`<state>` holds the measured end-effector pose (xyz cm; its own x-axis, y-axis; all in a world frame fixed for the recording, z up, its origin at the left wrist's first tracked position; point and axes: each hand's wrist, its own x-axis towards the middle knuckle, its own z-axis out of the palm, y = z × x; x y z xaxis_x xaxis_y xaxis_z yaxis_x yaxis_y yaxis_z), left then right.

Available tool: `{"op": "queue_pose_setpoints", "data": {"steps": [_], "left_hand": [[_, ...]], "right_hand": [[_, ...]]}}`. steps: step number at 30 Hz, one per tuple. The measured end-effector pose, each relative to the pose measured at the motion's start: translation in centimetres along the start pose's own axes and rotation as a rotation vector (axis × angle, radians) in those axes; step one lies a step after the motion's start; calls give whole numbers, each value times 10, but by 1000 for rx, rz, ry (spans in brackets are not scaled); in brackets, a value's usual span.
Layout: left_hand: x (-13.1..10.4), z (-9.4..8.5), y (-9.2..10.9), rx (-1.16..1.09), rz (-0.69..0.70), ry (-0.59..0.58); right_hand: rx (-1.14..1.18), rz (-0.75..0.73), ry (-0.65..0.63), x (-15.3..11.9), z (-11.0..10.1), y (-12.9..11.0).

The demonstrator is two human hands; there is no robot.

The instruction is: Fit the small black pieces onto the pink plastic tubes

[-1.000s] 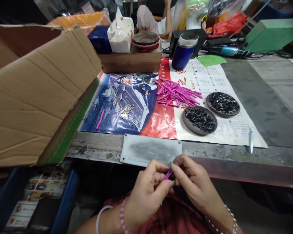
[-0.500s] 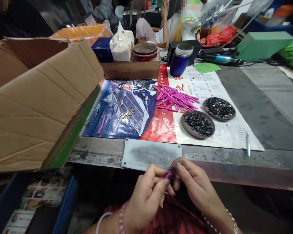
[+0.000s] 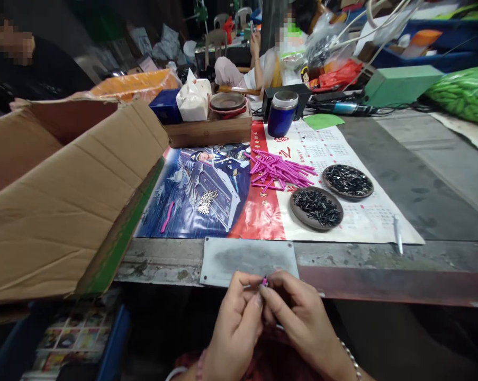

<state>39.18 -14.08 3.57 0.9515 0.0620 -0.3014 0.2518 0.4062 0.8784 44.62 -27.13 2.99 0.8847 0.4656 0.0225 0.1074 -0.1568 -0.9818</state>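
My left hand (image 3: 236,323) pinches a thin magenta stick (image 3: 264,282), mostly hidden by fingers. A small dark tip pokes up from its end. My right hand (image 3: 302,317) is closed at the same end, thumb and forefinger against it; whether they also grip a separate dark piece, I cannot tell. Both hands are just in front of the table edge, by a grey metal plate (image 3: 249,259). Beyond lies a pile of magenta sticks (image 3: 280,170). Two round dishes, a nearer one (image 3: 298,218) and a farther one (image 3: 370,191), hold short black pieces.
On the poster (image 3: 258,217) are small silvery rings (image 3: 207,201), a lone magenta stick (image 3: 167,217) and a white pen-like tool (image 3: 398,234). A large cardboard box (image 3: 64,211) stands left. Behind are a blue tumbler (image 3: 281,117), tissues (image 3: 194,99) and a wooden box (image 3: 207,133). People sit farther back.
My right hand has moved in against the left, and the magenta stick has turned more upright between them. A dark tip now shows at its end. The view has tilted up slightly.
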Motion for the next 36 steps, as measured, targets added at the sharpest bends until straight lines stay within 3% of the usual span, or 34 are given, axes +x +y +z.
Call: {"op": "queue_pose_setpoints", "data": {"steps": [4,8,11,18,27,31,34,36], "left_hand": [[-3,1,-1,145,139,89],[-6,5,-5,196,241,203],[-7,8,-12,217,303,280],[-7,10,-24,108,219,297],[-15,7,-20,207,280,327],[-17,7,-27,167,257,300],[-19,7,-30,109,229,246],[-20,7,-29,99,237,238]], "right_hand": [[-136,-198,57,7,4,-4],[-301,-460,202,16,12,-1],[-375,-542,266,20,17,4],[-360,-468,229,21,15,2],[-446,-583,247,14,17,1],[-449,-502,219,12,17,-4],[-259,-310,81,9,12,-9],[-145,-262,33,7,10,-9]]}}
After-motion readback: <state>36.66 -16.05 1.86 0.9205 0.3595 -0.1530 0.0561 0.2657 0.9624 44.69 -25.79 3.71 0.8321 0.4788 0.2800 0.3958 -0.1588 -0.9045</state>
